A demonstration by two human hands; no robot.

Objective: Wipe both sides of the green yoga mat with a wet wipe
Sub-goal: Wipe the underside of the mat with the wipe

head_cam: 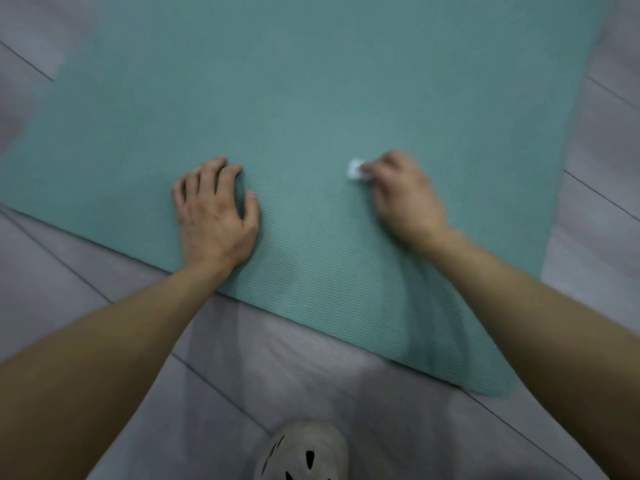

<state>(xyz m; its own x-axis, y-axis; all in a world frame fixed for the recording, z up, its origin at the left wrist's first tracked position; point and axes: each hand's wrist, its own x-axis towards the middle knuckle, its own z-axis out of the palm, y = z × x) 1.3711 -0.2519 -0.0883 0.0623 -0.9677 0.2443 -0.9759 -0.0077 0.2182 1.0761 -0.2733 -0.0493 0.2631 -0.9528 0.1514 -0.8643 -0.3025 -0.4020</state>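
Note:
The green yoga mat (pixel 311 98) lies flat on the floor and fills most of the view, its ribbed surface facing up. My left hand (pixel 214 209) rests palm down on the mat near its front edge, fingers spread and a little bent. My right hand (pixel 405 199) is blurred and presses down on the mat further right, its fingers curled round a small crumpled white wet wipe (pixel 356 169) that sticks out at the fingertips.
Grey plank flooring (pixel 242 358) surrounds the mat on the left, right and front. A pale perforated shoe (pixel 304 452) shows at the bottom edge, just in front of the mat's near border.

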